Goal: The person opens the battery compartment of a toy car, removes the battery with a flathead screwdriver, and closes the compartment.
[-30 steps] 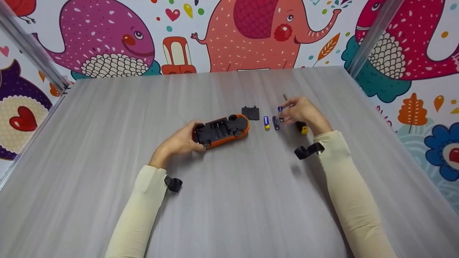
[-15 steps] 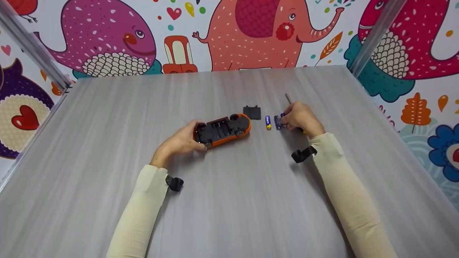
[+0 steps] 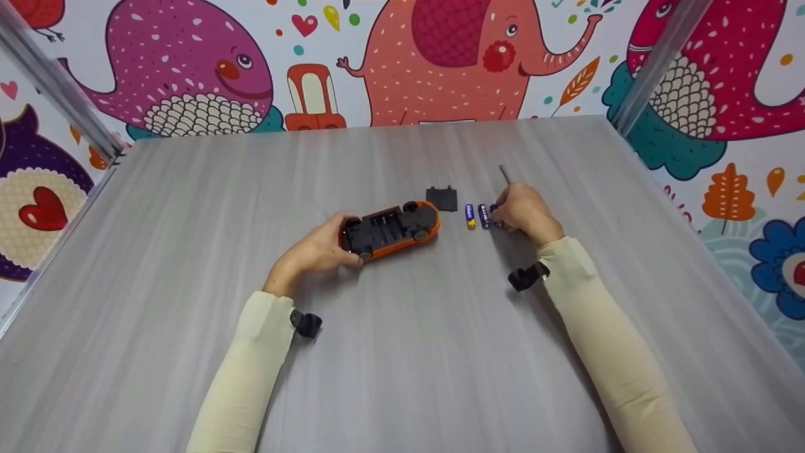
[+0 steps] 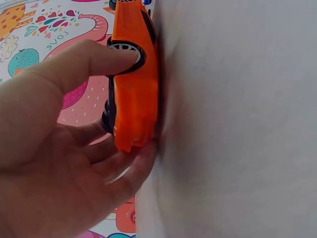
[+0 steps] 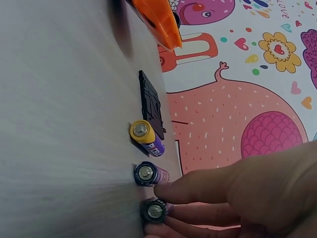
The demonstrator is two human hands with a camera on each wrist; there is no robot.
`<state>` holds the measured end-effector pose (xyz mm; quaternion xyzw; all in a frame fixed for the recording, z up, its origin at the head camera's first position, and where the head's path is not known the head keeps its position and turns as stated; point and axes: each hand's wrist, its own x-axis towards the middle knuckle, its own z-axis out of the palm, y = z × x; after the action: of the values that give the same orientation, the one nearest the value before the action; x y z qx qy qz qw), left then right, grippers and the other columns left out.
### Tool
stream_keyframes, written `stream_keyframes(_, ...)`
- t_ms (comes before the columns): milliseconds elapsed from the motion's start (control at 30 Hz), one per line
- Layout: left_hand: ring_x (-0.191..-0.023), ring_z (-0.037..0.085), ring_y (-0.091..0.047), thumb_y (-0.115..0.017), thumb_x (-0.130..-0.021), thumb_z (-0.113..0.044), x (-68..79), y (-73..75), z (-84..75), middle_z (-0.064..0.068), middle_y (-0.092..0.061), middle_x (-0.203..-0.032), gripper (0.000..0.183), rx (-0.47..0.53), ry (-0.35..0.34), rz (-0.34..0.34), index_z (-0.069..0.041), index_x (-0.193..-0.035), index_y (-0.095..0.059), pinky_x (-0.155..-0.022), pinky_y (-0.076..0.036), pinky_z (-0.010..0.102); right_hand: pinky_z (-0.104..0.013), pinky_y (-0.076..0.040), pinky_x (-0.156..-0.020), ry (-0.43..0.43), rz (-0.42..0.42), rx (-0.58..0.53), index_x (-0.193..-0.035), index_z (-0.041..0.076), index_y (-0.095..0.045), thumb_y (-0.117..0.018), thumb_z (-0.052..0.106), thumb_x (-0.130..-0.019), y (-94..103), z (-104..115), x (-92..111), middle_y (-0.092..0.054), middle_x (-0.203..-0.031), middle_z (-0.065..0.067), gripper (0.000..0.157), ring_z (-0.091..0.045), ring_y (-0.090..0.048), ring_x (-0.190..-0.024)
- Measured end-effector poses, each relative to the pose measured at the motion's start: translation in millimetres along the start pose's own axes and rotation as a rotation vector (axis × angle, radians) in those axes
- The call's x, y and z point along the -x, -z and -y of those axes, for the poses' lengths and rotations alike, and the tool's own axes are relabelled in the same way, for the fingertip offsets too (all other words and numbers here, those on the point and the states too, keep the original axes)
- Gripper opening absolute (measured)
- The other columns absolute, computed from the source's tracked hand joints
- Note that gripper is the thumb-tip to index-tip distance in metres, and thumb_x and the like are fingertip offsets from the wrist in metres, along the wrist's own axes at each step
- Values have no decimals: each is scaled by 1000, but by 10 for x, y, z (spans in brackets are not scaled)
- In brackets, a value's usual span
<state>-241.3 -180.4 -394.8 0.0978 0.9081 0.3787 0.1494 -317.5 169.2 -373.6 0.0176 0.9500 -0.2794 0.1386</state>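
Note:
An orange toy car (image 3: 390, 231) lies upside down on the table, its black underside showing an uncovered battery compartment. My left hand (image 3: 314, 246) grips its rear end, and in the left wrist view the thumb presses on a wheel. To the car's right, a blue-and-yellow battery (image 3: 470, 216) and a dark battery (image 3: 483, 216) lie side by side. My right hand (image 3: 527, 207) pinches another dark battery (image 5: 155, 211) at the right end of this row, thumb on its near side and fingers on the far side. Most of that battery is hidden by the hand in the head view.
A black battery cover (image 3: 441, 199) lies beyond the car's front end. Past my right hand sticks out a thin metal shaft (image 3: 505, 174), its other end hidden by the hand. Printed wall panels (image 3: 440, 75) bound the grey table (image 3: 377, 352) at the back and sides.
My right hand has come down and slightly left, its fingers drawing together on the rightmost battery. The yellow-and-black handle beside it is now hidden. My left hand and the car stay in place.

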Motion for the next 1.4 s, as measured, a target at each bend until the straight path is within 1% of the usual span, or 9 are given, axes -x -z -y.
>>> stream_keyframes(233, -114, 31, -52, -76, -78, -12, 8, -11, -4, 22, -55, -136, 82, -11, -15, -4, -2, -149, -36, -106, -41, 43, -20, -47, -55, -32, 14, 25, -123, -6, -62, -66, 12, -92, 17, 11, 13, -63, -99, -13, 36, -12, -57, -68)
stream_keyframes(433, -115, 31, -53, -79, -80, -15, 29, 4, -41, 20, -56, -137, 83, -10, 19, 3, -6, -149, -36, -106, -41, 43, -20, -47, -56, -47, -5, 38, -125, -3, -63, -64, 16, -95, 45, 53, 38, -64, -109, -17, 35, -13, -58, -71)
stream_keyframes(633, -110, 29, -53, -82, -80, -21, 45, -2, -67, 20, -58, -133, 83, -17, 44, -6, -9, -148, -38, -100, -42, 41, -22, -46, -57, -6, -38, 41, -124, -3, -65, -63, 20, -96, 62, 62, 59, -66, -113, -20, 36, -12, -57, -68)
stream_keyframes(767, -111, 29, -54, -83, -79, -23, 53, -10, -77, 20, -58, -134, 84, -26, 48, -17, -10, -148, -38, -100, -42, 40, -24, -47, -60, 5, -52, 36, -124, -2, -65, -62, 21, -97, 58, 73, 72, -66, -115, -19, 35, -15, -58, -75)
stream_keyframes(900, -114, 30, -54, -83, -80, -25, 55, -15, -89, 21, -56, -138, 86, -32, 59, -20, -9, -150, -36, -102, -43, 42, -26, -48, -67, 20, -69, 18, -123, 0, -67, -61, 22, -98, 45, 113, 91, -66, -115, -17, 34, -18, -58, -86)
stream_keyframes(1100, -125, 31, -50, -83, -81, -27, 45, -31, -140, 20, -47, -149, 92, -59, 71, -22, -5, -154, -31, -112, -40, 46, -31, -53, -74, 101, -86, -40, -120, 3, -68, -61, 23, -98, -20, 235, 165, -68, -119, -18, 30, -21, -62, -91)
stream_keyframes(1167, -129, 32, -49, -83, -81, -27, 43, -39, -156, 20, -45, -151, 94, -71, 71, -25, -4, -155, -29, -114, -38, 47, -31, -53, -74, 136, -74, -65, -123, 5, -68, -61, 23, -98, -58, 279, 189, -68, -121, -17, 31, -22, -64, -92)
stream_keyframes(1267, -132, 33, -48, -83, -81, -28, 48, -42, -169, 21, -44, -153, 96, -85, 70, -25, -2, -156, -28, -116, -37, 48, -29, -55, -71, 180, -22, -123, -129, 6, -65, -61, 22, -99, -147, 345, 208, -70, -121, -15, 34, -23, -68, -90)
stream_keyframes(1400, -137, 34, -45, -82, -83, -31, 57, -36, -168, 22, -40, -156, 98, -99, 73, -11, -1, -157, -25, -119, -34, 49, -31, -58, -72, 193, 75, -213, -136, 7, -61, -61, 19, -99, -280, 412, 216, -69, -122, -13, 38, -21, -68, -84)
